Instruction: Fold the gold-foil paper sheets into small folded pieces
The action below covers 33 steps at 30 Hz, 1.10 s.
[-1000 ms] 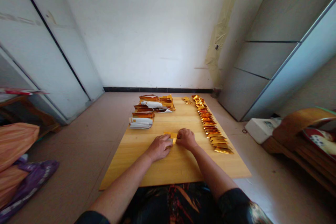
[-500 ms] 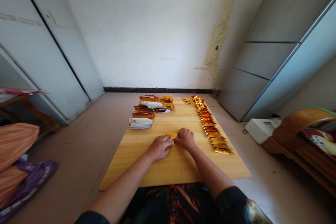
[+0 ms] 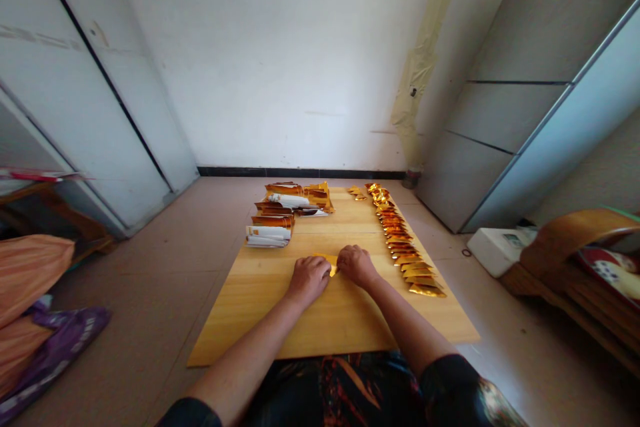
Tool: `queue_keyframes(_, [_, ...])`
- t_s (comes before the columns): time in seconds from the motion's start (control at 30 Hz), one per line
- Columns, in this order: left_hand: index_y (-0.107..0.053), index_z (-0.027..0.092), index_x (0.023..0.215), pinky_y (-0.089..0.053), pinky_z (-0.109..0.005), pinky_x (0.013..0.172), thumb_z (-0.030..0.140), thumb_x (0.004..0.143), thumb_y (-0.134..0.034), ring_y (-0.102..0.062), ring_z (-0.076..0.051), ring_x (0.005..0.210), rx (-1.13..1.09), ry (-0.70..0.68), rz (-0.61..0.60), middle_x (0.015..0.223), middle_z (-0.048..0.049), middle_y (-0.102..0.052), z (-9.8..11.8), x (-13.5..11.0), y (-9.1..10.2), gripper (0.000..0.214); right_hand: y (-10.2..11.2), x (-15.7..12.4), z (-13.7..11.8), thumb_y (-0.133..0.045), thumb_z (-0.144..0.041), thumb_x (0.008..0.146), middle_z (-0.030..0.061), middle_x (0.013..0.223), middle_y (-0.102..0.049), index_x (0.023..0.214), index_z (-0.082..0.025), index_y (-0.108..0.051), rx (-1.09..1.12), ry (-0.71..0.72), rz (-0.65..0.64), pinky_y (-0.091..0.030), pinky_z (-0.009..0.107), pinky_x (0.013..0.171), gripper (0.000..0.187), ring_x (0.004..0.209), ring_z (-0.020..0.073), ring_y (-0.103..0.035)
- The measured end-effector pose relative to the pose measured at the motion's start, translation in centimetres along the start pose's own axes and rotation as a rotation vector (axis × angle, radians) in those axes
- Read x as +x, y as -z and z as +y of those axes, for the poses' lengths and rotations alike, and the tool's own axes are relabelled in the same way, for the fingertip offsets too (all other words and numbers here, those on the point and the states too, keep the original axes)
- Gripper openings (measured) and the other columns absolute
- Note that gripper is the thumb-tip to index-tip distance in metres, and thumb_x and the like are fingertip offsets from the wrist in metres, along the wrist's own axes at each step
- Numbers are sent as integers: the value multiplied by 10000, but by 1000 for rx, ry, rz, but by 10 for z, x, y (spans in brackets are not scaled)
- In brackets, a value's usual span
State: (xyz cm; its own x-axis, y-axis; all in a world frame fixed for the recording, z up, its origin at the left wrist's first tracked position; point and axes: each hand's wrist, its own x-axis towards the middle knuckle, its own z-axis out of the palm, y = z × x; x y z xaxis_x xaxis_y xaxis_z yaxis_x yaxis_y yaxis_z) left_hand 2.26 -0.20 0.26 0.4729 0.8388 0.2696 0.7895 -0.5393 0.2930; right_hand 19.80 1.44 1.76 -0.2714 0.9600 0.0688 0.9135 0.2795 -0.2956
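Observation:
A small sheet of gold foil paper lies on the pale wooden board, partly hidden under my hands. My left hand presses on its near side, and my right hand pinches its right end. The two hands nearly meet over the foil. To the right runs a long row of folded gold foil triangles. Bundles of gold-and-white folded paper stand at the board's far left, with more behind them.
The board lies on a tiled floor against a white wall. A white box and a wooden chair stand to the right. Orange and purple bags lie to the left, and tall grey cabinets flank both sides.
My left hand has moved slightly right and closer to my right hand, covering more of the gold foil sheet. The folded row and bundles have not moved.

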Motion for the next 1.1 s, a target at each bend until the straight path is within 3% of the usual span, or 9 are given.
queue_keyframes(0.33, [-709, 318, 895, -268, -478, 983, 110, 824, -507, -459, -234, 1172, 64, -105, 46, 1186, -40, -601, -23, 3, 3, 298, 3, -22, -12, -458, -177, 885, 37, 997, -656, 951, -270, -697, -6, 115, -39, -361, 279, 803, 264, 948, 168, -546])
queue_keyframes(0.63, [-698, 217, 870, -396, -312, 767, 232, 844, -541, -525, -196, 891, 103, -122, -49, 875, -62, -623, -21, 3, 6, 160, -5, -21, -22, -462, -156, 875, 38, 932, -685, 968, -251, -695, 30, 162, -74, -377, 251, 785, 268, 880, 160, -574])
queue_keyframes(0.83, [-681, 240, 907, -363, -335, 772, 197, 867, -505, -536, -195, 889, 89, -150, -13, 877, -53, -639, -19, -4, 11, 186, -6, -20, -12, -467, -236, 906, 42, 1058, -639, 914, -255, -698, 17, 197, 22, -370, 254, 783, 232, 932, 163, -535])
queue_keyframes(1.1, [-672, 250, 933, -342, -359, 809, 192, 867, -489, -533, -199, 955, 124, -191, -17, 968, -43, -655, -20, -11, 16, 204, 0, -23, -10, -462, -270, 918, -8, 1087, -655, 970, -312, -676, -13, 235, 3, -325, 298, 827, 225, 1007, 174, -507])
